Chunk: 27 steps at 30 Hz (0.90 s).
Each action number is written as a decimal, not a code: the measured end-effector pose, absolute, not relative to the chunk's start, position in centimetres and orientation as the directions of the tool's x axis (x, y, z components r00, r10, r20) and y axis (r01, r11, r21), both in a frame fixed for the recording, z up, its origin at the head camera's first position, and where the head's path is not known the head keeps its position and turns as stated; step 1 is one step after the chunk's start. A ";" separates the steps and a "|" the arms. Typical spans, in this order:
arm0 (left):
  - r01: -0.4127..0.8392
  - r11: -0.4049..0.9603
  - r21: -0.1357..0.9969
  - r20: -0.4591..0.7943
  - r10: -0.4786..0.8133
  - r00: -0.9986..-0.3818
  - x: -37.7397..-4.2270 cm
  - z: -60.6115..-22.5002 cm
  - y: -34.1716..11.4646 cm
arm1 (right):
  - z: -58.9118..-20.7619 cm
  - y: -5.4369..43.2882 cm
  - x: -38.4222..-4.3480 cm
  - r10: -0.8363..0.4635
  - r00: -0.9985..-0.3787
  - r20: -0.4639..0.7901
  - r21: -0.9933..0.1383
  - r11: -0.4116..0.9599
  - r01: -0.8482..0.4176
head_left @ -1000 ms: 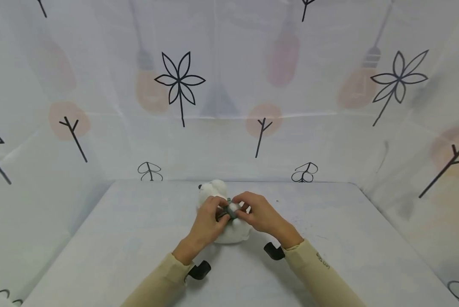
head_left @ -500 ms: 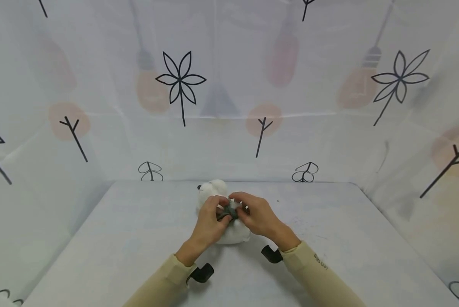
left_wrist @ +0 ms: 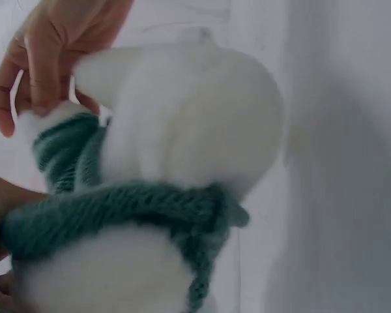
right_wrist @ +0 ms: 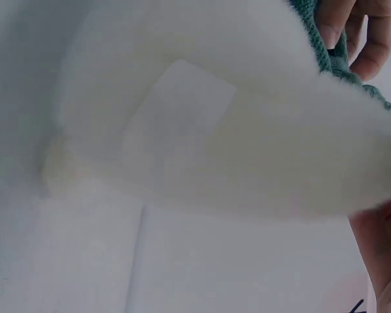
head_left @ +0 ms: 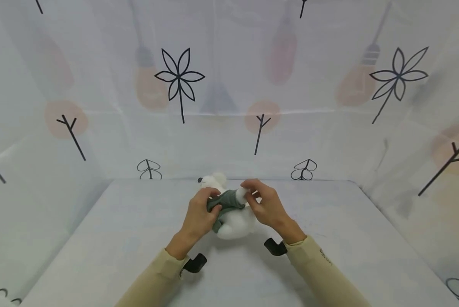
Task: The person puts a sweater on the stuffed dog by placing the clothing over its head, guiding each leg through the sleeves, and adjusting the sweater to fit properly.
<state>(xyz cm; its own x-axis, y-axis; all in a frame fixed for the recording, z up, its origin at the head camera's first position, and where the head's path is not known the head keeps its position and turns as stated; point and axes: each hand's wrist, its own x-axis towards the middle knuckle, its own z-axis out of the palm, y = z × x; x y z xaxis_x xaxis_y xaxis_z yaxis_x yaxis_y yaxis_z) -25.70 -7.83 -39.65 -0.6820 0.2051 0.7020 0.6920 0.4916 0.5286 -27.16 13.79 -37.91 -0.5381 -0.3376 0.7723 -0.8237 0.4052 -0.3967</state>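
Observation:
A white plush bear [head_left: 237,224] with a dark nose lies tilted over the table, its head toward the far left. A green knitted sweater [head_left: 229,199] is partly on it; one sleeve [left_wrist: 65,143] surrounds an arm whose white paw sticks out of the cuff. My left hand [head_left: 199,213] grips the knit near the bear's neck, and its fingers [right_wrist: 335,19] show on the fabric in the right wrist view. My right hand [head_left: 267,207] pinches the paw [head_left: 241,195] at the sleeve's end. A white tag [right_wrist: 182,98] shows on the bear's underside.
The white table [head_left: 348,238] reaches back to a patterned curtain [head_left: 221,140] that also closes both sides. Black wrist mounts [head_left: 195,263] protrude beneath the cuffs of the beige sleeves [head_left: 152,277].
The bear has turned and tilted, and more green knit shows along its arm. My right hand has shifted slightly up and right, with the white paw now showing beyond the cuff. My left hand moved slightly left.

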 end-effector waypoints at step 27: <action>0.614 0.462 0.640 0.607 0.186 -0.773 -24.3 -39.8 -7.1 | -39.7 13.2 -26.7 -0.320 -0.663 0.677 -0.557 0.367 -0.745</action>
<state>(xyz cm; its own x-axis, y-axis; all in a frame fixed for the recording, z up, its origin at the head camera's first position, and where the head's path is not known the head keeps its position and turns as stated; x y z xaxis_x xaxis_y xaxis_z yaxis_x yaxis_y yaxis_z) -24.29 -7.07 -39.76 -0.7725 0.1859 0.6071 0.6141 0.4617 0.6401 -26.74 13.24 -39.69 -0.6629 -0.3196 0.6771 -0.7454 0.3667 -0.5567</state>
